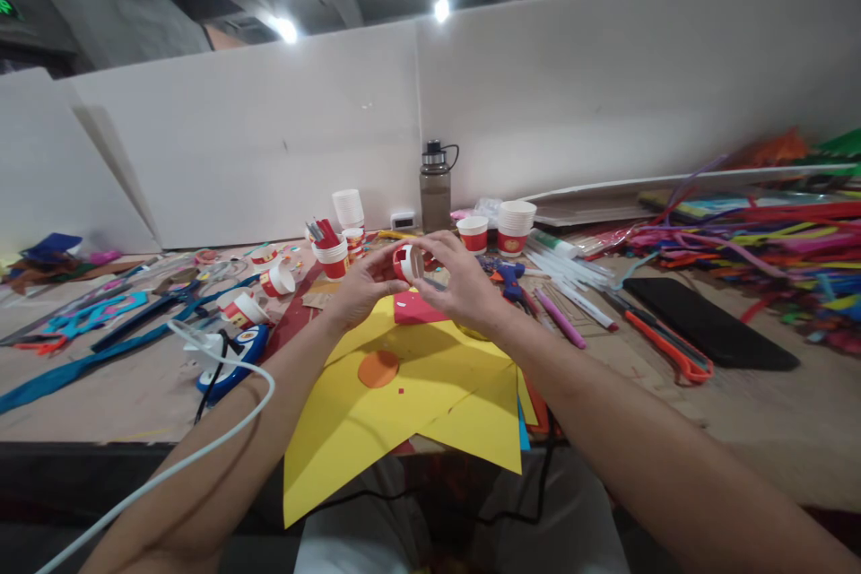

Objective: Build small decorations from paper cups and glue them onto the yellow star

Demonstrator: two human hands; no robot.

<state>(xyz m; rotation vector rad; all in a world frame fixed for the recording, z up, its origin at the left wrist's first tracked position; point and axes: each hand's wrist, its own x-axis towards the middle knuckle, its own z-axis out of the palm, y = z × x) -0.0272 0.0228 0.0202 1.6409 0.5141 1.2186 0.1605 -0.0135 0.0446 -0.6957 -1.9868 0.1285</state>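
Observation:
A small red and white paper cup [407, 264] is tilted on its side between my hands, above the work surface. My left hand [367, 285] grips it from the left, fingers curled round its far side. From the right, my right hand [456, 278] holds the same cup, with its fingers bent over the top and the thumb below. Under the hands lie yellow paper sheets [396, 413], with an orange paper circle [378, 369] and a piece of red paper [417, 308] on them.
A water bottle [436, 197] stands at the back by the white partition [269, 134]. Stacked paper cups [516, 229] and a blue glue gun [509, 278] are right of my hands. Farther right lie an orange cutter [673, 350] and a black phone [709, 323]. A white cable [259, 395] crosses my left forearm.

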